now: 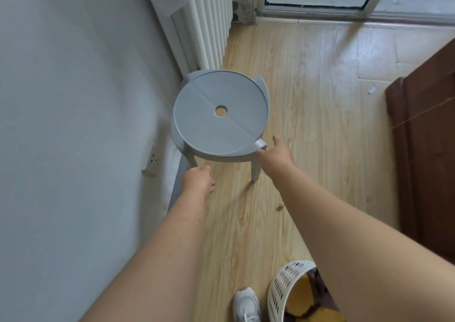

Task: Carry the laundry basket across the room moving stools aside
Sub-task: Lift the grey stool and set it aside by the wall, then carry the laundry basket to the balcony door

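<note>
A grey round plastic stool [219, 114] with a hole in its seat stands on the wood floor, close to the white wall. My right hand [277, 155] is at the seat's near right rim, thumb up, fingertips tucked at the edge. Below the near left rim, by the front left leg, my left hand [197, 180] has its fingers curled; whether it grips the leg is hidden. The white perforated laundry basket [280, 287] stands on the floor at the bottom right by my foot, holding yellow and dark clothes, with neither hand on it.
A white radiator [206, 26] runs along the wall behind the stool. A glass door frame [315, 8] is at the far end. A brown wooden cabinet [428, 149] lines the right side. A wall socket [154, 160] sits low on the left. Bare floor lies between stool and cabinet.
</note>
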Demonstrator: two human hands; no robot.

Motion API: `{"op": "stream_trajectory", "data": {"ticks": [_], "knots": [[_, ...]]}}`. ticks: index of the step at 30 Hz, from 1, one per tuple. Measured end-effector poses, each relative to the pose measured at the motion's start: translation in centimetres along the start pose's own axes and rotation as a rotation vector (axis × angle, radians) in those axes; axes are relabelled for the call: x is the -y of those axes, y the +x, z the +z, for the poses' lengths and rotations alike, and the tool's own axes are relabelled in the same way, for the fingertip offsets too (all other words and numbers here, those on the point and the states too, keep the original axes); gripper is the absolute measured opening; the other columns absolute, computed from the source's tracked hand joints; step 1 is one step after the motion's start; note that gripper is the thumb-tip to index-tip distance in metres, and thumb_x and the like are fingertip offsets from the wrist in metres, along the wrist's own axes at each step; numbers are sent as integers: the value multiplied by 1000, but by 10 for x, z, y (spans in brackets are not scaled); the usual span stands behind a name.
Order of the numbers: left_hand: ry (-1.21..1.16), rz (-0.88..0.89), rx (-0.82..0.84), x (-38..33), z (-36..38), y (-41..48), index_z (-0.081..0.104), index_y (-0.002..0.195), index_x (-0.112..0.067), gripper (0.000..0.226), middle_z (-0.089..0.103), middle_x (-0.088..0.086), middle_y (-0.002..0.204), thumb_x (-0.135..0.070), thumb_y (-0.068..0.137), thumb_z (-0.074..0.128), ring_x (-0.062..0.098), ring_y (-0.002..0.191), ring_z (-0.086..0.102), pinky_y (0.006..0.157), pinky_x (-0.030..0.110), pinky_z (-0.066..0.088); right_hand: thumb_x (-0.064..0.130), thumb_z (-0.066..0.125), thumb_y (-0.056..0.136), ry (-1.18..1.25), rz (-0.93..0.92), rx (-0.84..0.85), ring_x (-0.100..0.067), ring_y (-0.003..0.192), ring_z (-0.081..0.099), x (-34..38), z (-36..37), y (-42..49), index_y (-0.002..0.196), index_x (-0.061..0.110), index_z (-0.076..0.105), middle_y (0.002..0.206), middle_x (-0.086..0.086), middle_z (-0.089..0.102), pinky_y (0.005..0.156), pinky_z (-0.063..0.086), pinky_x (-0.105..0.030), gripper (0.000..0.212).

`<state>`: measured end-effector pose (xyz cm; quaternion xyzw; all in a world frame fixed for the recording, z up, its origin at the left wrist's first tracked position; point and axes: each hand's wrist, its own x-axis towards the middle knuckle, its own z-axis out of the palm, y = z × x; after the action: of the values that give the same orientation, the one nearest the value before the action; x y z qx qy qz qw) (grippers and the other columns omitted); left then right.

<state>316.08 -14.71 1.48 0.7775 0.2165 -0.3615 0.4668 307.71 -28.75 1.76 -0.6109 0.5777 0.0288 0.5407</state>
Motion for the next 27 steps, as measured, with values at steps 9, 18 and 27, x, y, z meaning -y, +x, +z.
{"op": "stream_trajectory", "data": {"ticks": [9, 18, 27], "knots": [[551, -10, 286, 84, 46, -90, 62, 118, -7, 31, 57, 8, 94, -18, 93, 48, 24, 77, 56, 74, 32, 52, 16, 48, 92, -162, 77, -32, -18, 66, 54, -86, -114, -48, 137, 22, 47, 111, -10, 61, 57, 42, -26, 45], [1037, -80, 310, 242, 68, -179, 59, 121, -2, 37, 65, 18, 119, -20, 90, 51, 34, 100, 60, 76, 32, 45, 18, 51, 90, -441, 260, 1, -33, 119, 56, -256, -225, -111, 137, 12, 48, 134, -12, 57, 101, 46, -39, 48], [959, -387, 51, 335, 60, -211, 44, 68, -4, 26, 47, 9, 65, -11, 93, 43, 22, 54, 44, 46, 25, 32, 15, 50, 95, -638, 520, 248, -30, 123, 54, -366, -267, -156, 135, -2, 45, 137, -16, 53, 97, 46, -35, 43]]}}
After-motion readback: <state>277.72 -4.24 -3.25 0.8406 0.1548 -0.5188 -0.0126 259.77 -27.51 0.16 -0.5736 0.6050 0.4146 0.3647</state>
